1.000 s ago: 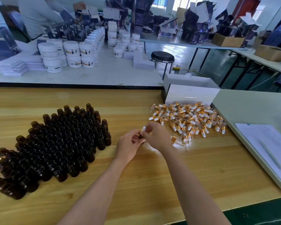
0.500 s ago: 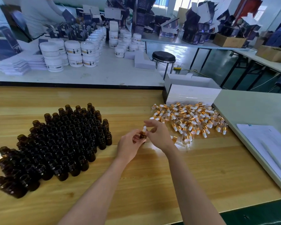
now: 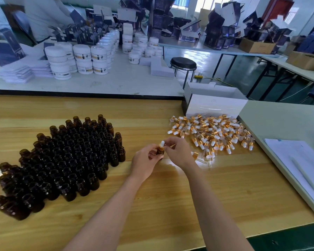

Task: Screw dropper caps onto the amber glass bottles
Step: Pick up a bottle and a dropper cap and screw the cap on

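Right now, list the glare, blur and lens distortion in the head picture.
Head view: the windows are blown out white; daylight leaves a pale sheen on the wooden table; the wide lens stretches the amber bottles near the left edge; the left hand and right hand look slightly soft, yet the held bottle and its dropper cap are readable.

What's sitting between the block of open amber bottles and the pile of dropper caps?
In the head view, both hands: the left hand holds one amber bottle, the right hand pinches its dropper cap. Otherwise bare wooden table.
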